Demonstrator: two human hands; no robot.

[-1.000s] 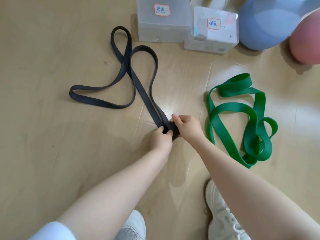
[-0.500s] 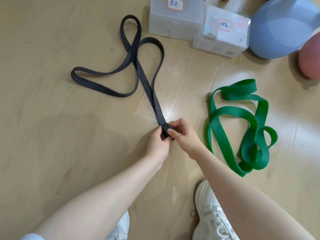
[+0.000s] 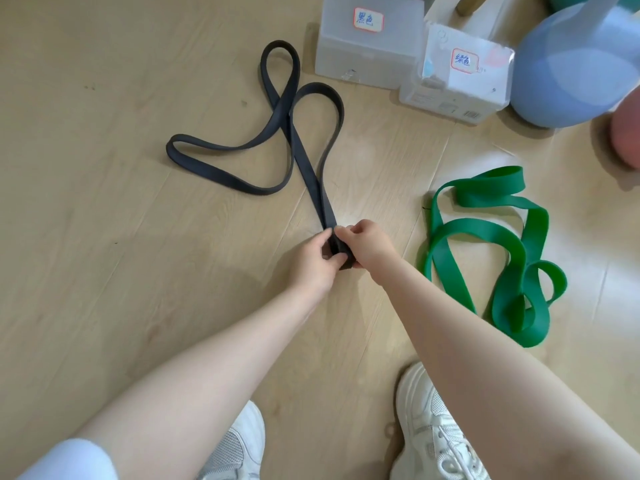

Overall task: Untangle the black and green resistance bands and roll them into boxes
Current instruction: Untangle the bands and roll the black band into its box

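Black band point(image 3: 313, 174) on the wooden floor point(image 3: 104, 237), near end wound into a small roll, pinched between left hand point(image 3: 317, 259) and right hand point(image 3: 369, 242). Doubled straight run pointing away from the hands toward the boxes, then three loose loops fanning left and up. Green band point(image 3: 485, 237) heaped in loose coils to the right, well apart. Beyond: two translucent boxes point(image 3: 367, 46), labelled, side by side; blue ball point(image 3: 571, 71) and pink ball point(image 3: 627, 133) beside them. White shoes point(image 3: 429, 434) below.
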